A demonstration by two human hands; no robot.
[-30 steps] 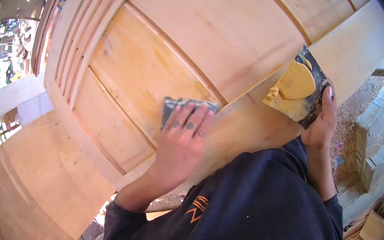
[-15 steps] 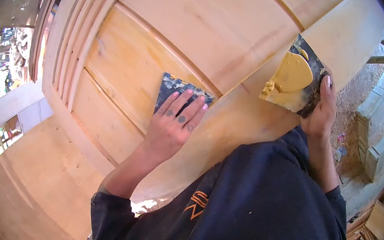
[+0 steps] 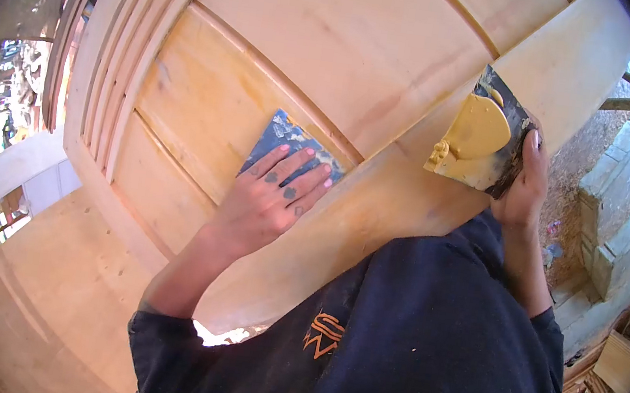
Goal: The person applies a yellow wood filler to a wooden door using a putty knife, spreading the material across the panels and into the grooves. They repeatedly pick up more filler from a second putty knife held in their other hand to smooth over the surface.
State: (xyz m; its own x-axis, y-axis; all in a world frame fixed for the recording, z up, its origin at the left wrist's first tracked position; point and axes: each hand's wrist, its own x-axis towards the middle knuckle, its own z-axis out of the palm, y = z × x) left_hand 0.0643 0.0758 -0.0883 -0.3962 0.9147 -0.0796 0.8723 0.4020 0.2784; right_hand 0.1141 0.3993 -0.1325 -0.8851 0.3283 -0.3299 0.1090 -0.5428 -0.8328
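Observation:
My left hand (image 3: 270, 203) presses a dark, flat putty scraper (image 3: 294, 142) against a yellow-smeared wood panel (image 3: 207, 75). Its fingers lie over the scraper's face; the thumb is hidden. In my right hand (image 3: 525, 184) is a dark, square-edged board (image 3: 513, 111), tilted, with the thumb on its near face. A thick mound of yellow putty (image 3: 479, 131) covers much of that board, with a lumpy bit at its left edge. The board is held above the wooden frame rail (image 3: 380, 185), apart from it.
Grooves divide the large wooden piece into panels, including a paler panel (image 3: 344, 33). Slats (image 3: 133, 37) run along its left side. A plywood sheet (image 3: 57, 282) lies lower left. Stacked grey planks (image 3: 617, 196) and rough ground are at the right.
My left hand and the scraper have shifted slightly left, and the scraper has turned. My right hand still holds the putty board in nearly the same place.

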